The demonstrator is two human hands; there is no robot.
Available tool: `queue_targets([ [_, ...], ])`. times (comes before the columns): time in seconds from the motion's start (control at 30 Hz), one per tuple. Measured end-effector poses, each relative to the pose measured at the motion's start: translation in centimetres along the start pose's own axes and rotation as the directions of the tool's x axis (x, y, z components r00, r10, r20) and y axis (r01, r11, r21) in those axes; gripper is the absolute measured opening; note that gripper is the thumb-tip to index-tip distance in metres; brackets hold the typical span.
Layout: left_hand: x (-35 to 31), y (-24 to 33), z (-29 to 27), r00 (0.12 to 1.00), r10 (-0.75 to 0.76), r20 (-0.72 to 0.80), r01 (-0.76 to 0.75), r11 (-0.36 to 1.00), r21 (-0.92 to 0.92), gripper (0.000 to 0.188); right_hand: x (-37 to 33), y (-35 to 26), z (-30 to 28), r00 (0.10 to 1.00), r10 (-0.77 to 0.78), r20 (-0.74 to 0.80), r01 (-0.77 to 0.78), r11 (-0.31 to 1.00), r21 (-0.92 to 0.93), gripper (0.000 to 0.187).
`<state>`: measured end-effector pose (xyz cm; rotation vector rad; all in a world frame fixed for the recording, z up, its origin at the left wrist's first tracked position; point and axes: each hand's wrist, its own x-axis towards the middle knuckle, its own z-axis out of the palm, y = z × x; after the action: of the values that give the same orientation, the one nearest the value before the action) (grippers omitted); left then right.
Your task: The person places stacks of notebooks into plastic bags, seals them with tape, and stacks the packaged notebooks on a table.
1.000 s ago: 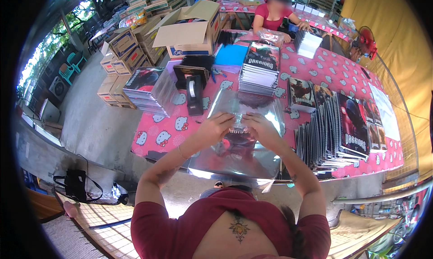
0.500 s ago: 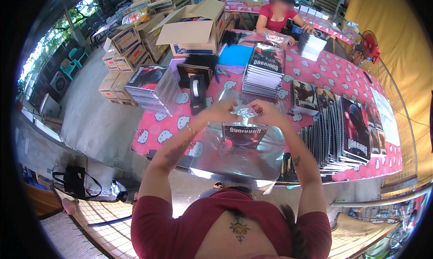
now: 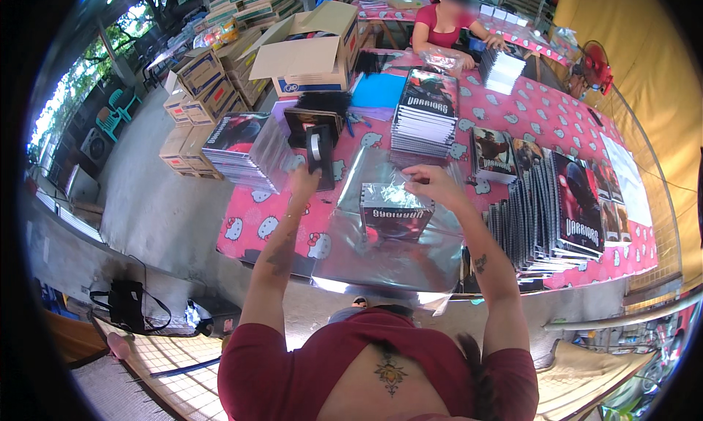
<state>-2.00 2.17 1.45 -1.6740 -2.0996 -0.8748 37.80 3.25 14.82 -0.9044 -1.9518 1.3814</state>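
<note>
In front of me a small stack of spiral notebooks (image 3: 395, 219) with dark, red-lettered covers rests on a large clear plastic sheet (image 3: 366, 263). Plastic is folded over its top, shiny and crumpled. My right hand (image 3: 432, 183) is closed at the far right of that stack, its fingers holding the folded plastic down. To the left, my left hand (image 3: 304, 179) reaches the near end of a black tape dispenser (image 3: 323, 161), fingers closed against it. Whether they also pinch the tape's end is too small to see.
Notebook stacks stand at left (image 3: 238, 146), centre (image 3: 425, 117) and right (image 3: 545, 208) on the pink table. An open carton (image 3: 311, 73), blue sheets (image 3: 377, 91) and pliers (image 3: 351, 124) lie behind. Across the table a person handles another notebook pile (image 3: 503, 71). A red fan (image 3: 597, 65) stands right.
My left hand has left the plastic on the stack and moved left to the tape dispenser. My right hand stays at the folded plastic. The stack has not moved.
</note>
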Motion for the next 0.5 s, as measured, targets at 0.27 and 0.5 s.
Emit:
queue_targets([
  [0.27,-3.7,4.3,0.1,0.661,-0.522,0.539,0.593,-0.076,-0.801,0.016,0.1,0.6,-0.6,0.999,0.041,-0.015,-0.041,0.999,-0.022,0.04],
  [0.5,-1.2,3.8,-5.7,0.757,-0.482,0.442,0.467,0.871,0.151,0.012,-0.4,0.5,-0.7,0.998,0.053,-0.029,-0.053,0.998,-0.025,0.039],
])
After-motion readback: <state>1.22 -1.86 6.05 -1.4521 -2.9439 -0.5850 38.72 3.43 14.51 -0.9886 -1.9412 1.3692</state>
